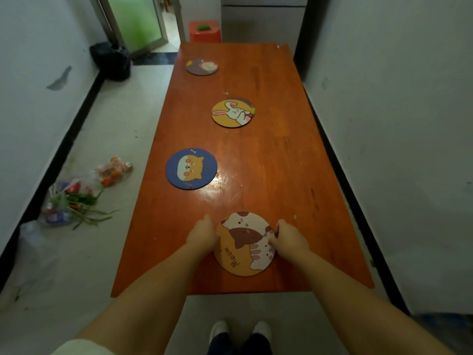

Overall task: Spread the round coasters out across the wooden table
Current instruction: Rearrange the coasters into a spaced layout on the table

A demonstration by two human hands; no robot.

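Note:
Several round coasters lie on the long wooden table (281,162). Nearest me is an orange coaster with cats and the word "Meow" (244,245). My left hand (203,233) grips its left edge and my right hand (289,238) grips its right edge. A blue coaster with a cat face (191,168) lies further up on the left. A yellow rabbit coaster (233,112) sits past the middle, and a dark brown coaster (202,66) lies near the far left end.
Bags of vegetables and groceries (82,193) lie on the floor to the left. A black bag (111,60) stands by the door, an orange stool (204,30) beyond the table's far end. White walls close in on both sides. My feet (240,331) stand before the near edge.

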